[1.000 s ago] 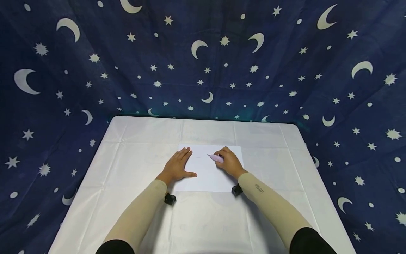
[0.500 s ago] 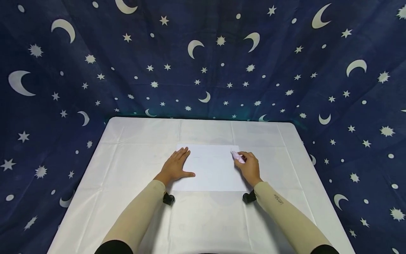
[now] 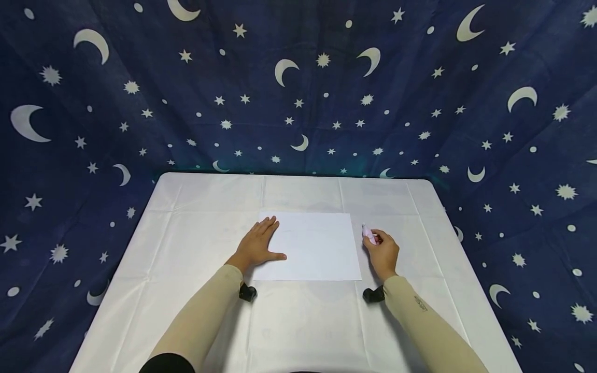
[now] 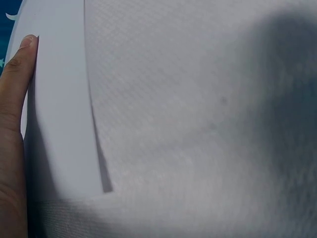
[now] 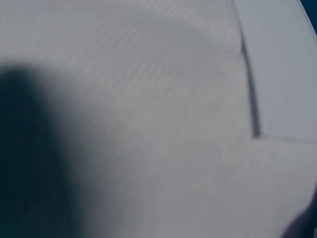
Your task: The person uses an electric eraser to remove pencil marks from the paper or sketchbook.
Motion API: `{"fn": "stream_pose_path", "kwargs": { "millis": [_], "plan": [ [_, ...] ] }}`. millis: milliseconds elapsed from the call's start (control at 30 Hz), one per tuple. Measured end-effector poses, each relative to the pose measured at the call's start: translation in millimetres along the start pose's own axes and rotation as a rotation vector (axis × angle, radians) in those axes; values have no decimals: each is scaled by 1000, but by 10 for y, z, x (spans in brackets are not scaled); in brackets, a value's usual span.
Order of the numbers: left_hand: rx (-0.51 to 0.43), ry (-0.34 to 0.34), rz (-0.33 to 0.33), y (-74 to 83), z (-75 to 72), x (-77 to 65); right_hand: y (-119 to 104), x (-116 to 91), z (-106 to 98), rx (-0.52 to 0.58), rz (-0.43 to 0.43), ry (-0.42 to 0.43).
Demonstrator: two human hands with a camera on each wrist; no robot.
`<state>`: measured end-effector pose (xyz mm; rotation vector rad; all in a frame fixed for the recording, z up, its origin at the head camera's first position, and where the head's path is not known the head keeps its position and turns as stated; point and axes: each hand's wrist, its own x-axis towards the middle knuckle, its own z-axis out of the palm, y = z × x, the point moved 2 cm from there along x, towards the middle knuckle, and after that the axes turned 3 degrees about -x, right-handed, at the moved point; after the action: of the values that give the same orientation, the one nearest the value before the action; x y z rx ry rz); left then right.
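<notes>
A sheet of white paper (image 3: 317,248) lies on the white-covered table, with a faint mark near its upper left. My left hand (image 3: 258,243) rests on the paper's left edge, fingers straight and thumb spread out over the sheet. In the left wrist view the thumb (image 4: 15,79) lies along the paper (image 4: 62,109). Just off the sheet's right side, my right hand (image 3: 383,254) pinches a thick lilac pen-shaped tool (image 3: 369,234) whose narrow tip points up and away. The right wrist view catches only a paper corner (image 5: 282,74) and a dark edge of the hand.
A white cloth with fold creases covers the table (image 3: 210,191). Behind and beside it hangs a dark blue curtain (image 3: 261,67) printed with moons and stars. Black wrist cameras (image 3: 247,292) sit under both forearms.
My right hand has moved right with the lilac tool, from over the paper to beyond its right edge. The left hand stays in place on the sheet.
</notes>
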<state>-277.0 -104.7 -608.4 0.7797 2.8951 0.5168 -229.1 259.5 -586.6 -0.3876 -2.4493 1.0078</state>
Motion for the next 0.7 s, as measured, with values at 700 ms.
{"fn": "stream_pose_path", "kwargs": {
  "millis": [700],
  "plan": [
    [-19, 23, 6, 21, -15, -13, 104, -67, -6, -47, 60, 67]
  ]
}}
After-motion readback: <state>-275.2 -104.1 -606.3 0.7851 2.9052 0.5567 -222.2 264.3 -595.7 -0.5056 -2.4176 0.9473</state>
